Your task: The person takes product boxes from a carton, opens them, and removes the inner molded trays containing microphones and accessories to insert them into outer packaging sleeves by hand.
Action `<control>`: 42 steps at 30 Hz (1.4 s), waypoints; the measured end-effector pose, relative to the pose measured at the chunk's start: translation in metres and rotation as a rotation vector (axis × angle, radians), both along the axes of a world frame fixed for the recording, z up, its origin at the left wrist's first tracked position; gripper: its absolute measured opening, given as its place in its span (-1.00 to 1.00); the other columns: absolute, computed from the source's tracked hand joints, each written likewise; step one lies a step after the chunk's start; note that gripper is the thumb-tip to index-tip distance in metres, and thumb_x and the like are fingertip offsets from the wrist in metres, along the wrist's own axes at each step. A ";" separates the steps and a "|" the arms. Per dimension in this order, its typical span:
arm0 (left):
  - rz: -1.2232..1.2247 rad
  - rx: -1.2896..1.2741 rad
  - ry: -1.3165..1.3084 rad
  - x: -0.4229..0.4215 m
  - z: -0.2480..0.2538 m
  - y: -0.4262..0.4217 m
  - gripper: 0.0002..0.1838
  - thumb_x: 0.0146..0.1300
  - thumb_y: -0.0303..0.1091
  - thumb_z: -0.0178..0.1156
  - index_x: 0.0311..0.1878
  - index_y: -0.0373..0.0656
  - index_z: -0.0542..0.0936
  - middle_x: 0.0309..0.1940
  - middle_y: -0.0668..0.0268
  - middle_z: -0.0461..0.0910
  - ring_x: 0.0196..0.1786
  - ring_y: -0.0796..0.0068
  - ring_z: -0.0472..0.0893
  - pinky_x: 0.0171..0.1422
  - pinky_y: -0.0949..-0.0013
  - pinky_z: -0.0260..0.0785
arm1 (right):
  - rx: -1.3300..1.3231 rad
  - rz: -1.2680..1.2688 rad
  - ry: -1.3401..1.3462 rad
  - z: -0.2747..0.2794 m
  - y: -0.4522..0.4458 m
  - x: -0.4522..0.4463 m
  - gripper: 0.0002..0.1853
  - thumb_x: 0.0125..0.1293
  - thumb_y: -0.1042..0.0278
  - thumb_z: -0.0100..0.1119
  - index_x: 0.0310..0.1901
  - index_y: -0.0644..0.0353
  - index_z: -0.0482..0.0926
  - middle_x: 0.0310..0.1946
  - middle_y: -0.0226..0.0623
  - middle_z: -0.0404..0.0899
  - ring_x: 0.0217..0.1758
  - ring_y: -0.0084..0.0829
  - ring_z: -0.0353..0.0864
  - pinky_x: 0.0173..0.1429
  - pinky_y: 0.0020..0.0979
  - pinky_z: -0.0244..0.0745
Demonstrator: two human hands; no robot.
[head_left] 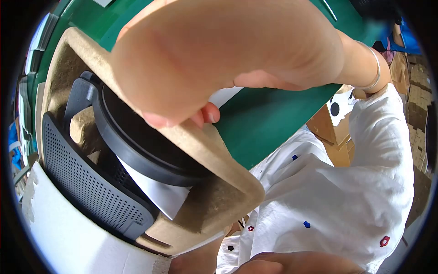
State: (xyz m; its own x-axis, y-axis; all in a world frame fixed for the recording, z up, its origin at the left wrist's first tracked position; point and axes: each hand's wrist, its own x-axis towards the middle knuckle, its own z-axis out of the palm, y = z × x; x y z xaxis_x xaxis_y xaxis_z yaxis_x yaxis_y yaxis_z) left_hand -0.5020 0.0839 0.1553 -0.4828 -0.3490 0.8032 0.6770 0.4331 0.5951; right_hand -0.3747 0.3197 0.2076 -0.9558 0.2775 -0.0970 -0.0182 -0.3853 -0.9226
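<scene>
My right hand [182, 68] reaches in from the upper right, its fingers curled over the rim of a brown moulded pulp tray [232, 176]. Most of its fingertips are hidden behind the rim. In the tray lie a round black part with a thick rim [132, 148] and a bracket-like end, a dark grey perforated panel [91, 176] and a folded white paper [155, 192]. A white box [82, 223] with torn edges adjoins the tray's lower left side. Of my left arm, only skin [194, 264] near the cuff shows at the bottom; its fingers are hidden.
A green table [269, 123] lies beyond the tray. A thin metal rod [329, 10] rests at its far edge. White stacks [39, 41] stand at the left. Cardboard boxes [335, 137] are beside my white sleeve, with more cardboard [417, 109] at far right.
</scene>
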 end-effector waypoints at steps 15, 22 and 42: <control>0.048 -0.009 -0.008 0.000 0.004 -0.003 -0.66 0.42 -0.30 0.06 0.17 -0.26 0.48 0.11 0.11 0.44 0.17 0.17 0.48 0.17 0.27 0.48 | -0.049 0.008 -0.026 0.017 0.005 -0.001 -0.80 0.06 0.28 0.24 -0.52 0.20 0.47 -0.56 -0.42 0.49 -0.50 -0.64 0.47 -0.35 -0.58 0.36; 0.040 0.006 -0.031 0.002 0.002 0.000 -0.66 0.42 -0.30 0.06 0.17 -0.26 0.48 0.11 0.12 0.44 0.17 0.17 0.49 0.17 0.28 0.49 | -0.075 -0.012 -0.055 0.021 0.007 0.001 -0.82 0.06 0.36 0.22 -0.48 0.20 0.41 -0.59 -0.43 0.47 -0.55 -0.67 0.46 -0.43 -0.60 0.35; 0.072 -0.012 -0.028 0.005 0.002 -0.001 -0.66 0.42 -0.31 0.07 0.19 -0.24 0.47 0.12 0.14 0.44 0.16 0.20 0.50 0.16 0.30 0.50 | 0.054 -0.003 -0.110 0.022 0.005 0.001 -0.74 0.00 0.20 0.22 -0.65 0.18 0.52 -0.60 -0.39 0.52 -0.50 -0.58 0.52 -0.33 -0.57 0.40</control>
